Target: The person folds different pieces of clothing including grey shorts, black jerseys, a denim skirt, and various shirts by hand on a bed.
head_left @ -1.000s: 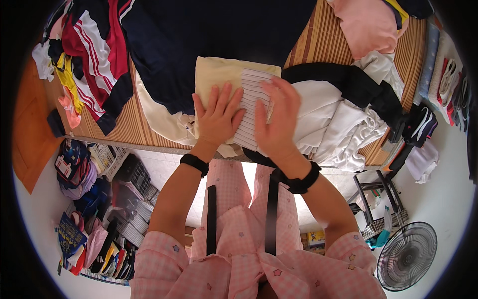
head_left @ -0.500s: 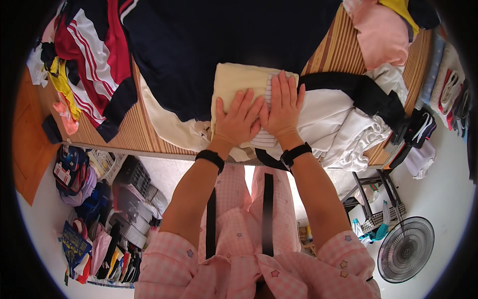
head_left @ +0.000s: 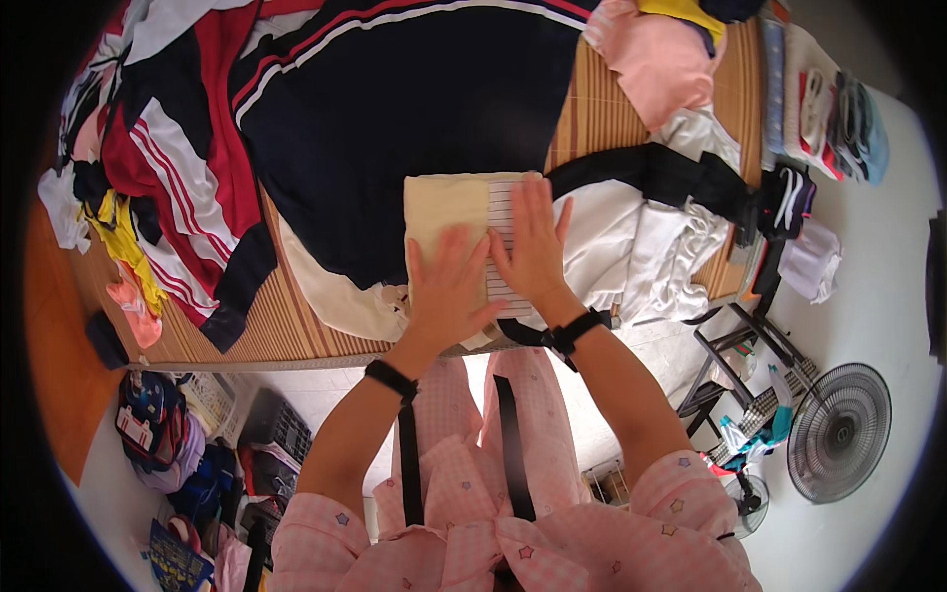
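A cream-yellow garment folded into a rectangle (head_left: 441, 202), with a white striped strip (head_left: 501, 212) along its right side, lies near the table's front edge. My left hand (head_left: 449, 291) rests over its lower left part, fingers spread and slightly blurred. Flat on the striped side is my right hand (head_left: 535, 247), its fingers stretched out away from me. Neither hand grips anything. Beyond and partly under the folded garment spreads a large navy garment (head_left: 414, 109) with red and white trim. A cream piece of cloth (head_left: 340, 291) lies to the left.
White and black clothes (head_left: 631, 247) lie to the right, a pink garment (head_left: 661, 59) farther back. Red, white and navy sportswear (head_left: 187, 178) covers the left of the slatted table (head_left: 602, 118). A fan (head_left: 838, 434) and a dark folding frame (head_left: 730, 365) stand lower right.
The view has shifted, showing more of the navy garment's far end. Both hands remain on the folded garment; my left hand has slid nearer its front edge, uncovering more cream cloth.
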Demonstrator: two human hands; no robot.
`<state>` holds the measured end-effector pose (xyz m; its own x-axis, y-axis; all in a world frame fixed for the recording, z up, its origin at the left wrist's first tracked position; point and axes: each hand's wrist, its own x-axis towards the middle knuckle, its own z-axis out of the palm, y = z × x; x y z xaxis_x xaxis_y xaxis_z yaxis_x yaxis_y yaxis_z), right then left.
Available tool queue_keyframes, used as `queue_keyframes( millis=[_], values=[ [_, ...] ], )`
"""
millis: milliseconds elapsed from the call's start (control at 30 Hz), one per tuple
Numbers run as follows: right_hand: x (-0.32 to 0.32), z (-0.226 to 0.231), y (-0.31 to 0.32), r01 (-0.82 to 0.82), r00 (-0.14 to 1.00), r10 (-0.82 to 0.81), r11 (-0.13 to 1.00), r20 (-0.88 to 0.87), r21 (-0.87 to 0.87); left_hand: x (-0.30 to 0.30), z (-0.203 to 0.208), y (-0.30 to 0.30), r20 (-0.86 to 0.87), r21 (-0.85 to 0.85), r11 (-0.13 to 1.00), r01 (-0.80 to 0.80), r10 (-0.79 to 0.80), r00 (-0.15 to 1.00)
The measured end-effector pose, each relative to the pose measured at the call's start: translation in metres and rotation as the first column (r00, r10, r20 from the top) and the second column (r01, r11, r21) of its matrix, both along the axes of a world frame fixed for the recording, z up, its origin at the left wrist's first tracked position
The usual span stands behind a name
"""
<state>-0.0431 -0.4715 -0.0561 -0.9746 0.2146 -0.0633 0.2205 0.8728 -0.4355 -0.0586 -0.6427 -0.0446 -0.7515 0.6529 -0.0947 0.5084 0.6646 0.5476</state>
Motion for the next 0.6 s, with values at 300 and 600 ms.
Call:
queue_keyframes(
  millis=[300,600],
  values=[
    [0.033,0.02,-0.007,0.763,0.646,-0.578,0.497,0.498,-0.413,-0.07,0.0,-0.014,0.664,0.117,0.731,-0.672,0.446,0.6],
    [0.025,0.002,0.002,0.659,0.722,-0.173,-0.124,0.67,-0.742,-0.096,-0.007,-0.013,0.767,0.003,0.81,-0.586,0.374,0.521]
  ],
)
